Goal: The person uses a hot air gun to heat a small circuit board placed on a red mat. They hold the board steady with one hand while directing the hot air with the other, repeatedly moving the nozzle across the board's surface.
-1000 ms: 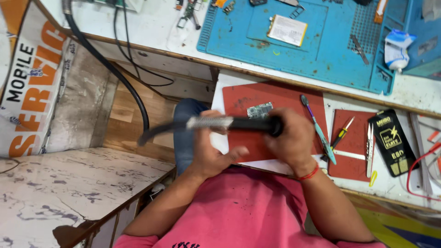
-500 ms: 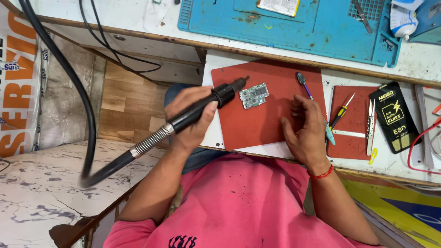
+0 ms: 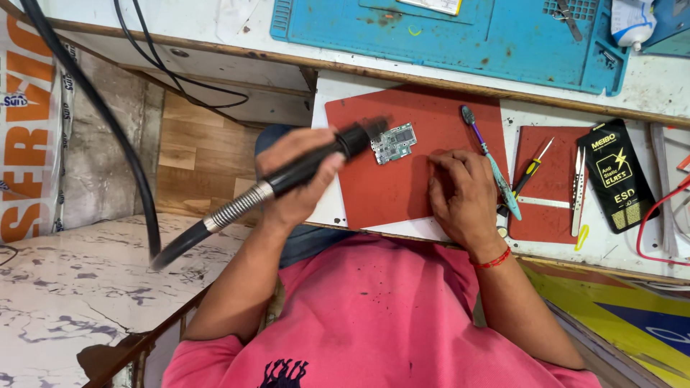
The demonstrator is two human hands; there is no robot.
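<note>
My left hand (image 3: 298,176) grips a black hot-air handpiece (image 3: 316,159) with a metal spring collar and a thick black hose trailing down left. Its blurred nozzle sits right beside a small green circuit board (image 3: 394,142) lying on a red mat (image 3: 410,154). My right hand (image 3: 463,197) rests palm down on the same mat, fingers together, just right of the board and holding nothing. A teal-handled brush tool (image 3: 492,169) lies by my right hand's knuckles.
A second red mat (image 3: 550,190) carries a yellow screwdriver (image 3: 530,171) and tweezers (image 3: 577,190). A black packet (image 3: 617,176) lies to the right. A blue work mat (image 3: 460,36) spans the back. Black cables (image 3: 144,61) hang at left over a marbled floor.
The handpiece has swung from level in both hands to my left hand alone, nozzle down at the board. My right hand let go and settled on the red mat.
</note>
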